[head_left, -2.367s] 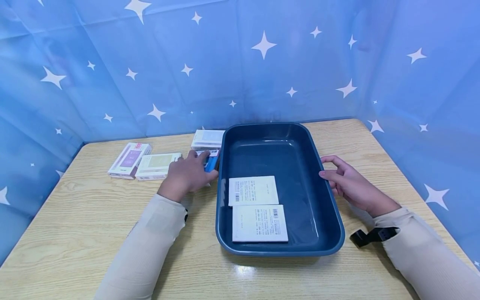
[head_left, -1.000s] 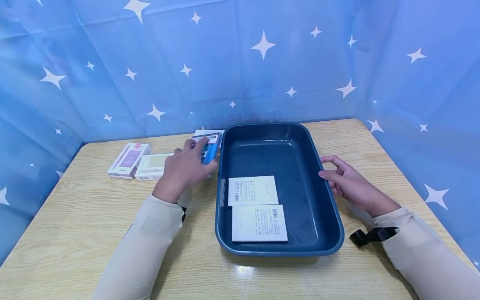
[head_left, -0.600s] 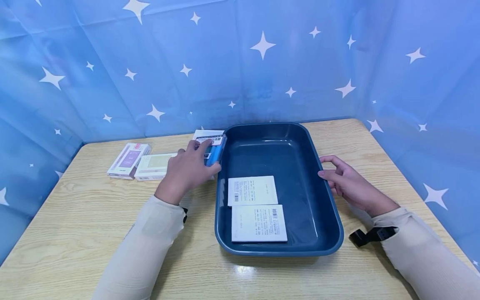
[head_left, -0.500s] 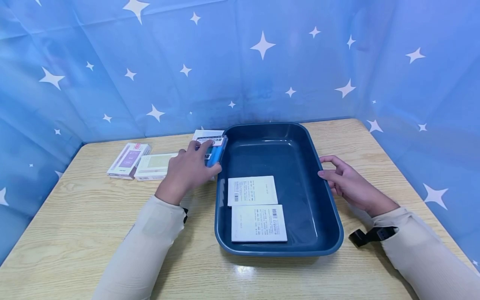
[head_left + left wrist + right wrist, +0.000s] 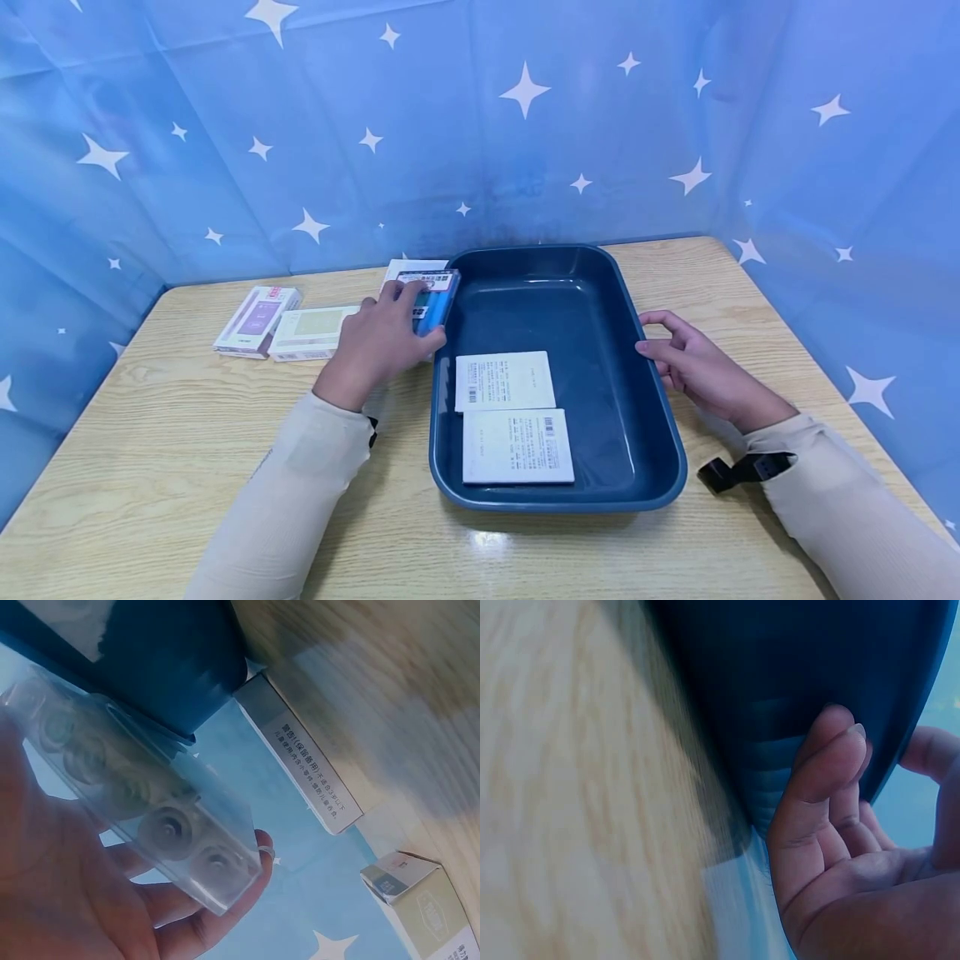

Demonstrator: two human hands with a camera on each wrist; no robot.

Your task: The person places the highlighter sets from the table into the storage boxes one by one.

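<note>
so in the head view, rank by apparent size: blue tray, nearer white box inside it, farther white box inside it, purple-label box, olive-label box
1. Blue tray
2. Nearer white box
3. Farther white box
4. Purple-label box and olive-label box: too alike in size to rank

a pale wood-grained table (image 5: 172, 433) is seen from above. a large dark blue tray (image 5: 592, 321) is set on it, right of centre. at the back, a white box (image 5: 405, 266) is placed near the tray's left edge, partly hidden. farther left, a yellow-panelled box (image 5: 311, 328) and a purple-panelled box (image 5: 257, 321) are laid flat, side by side.
</note>
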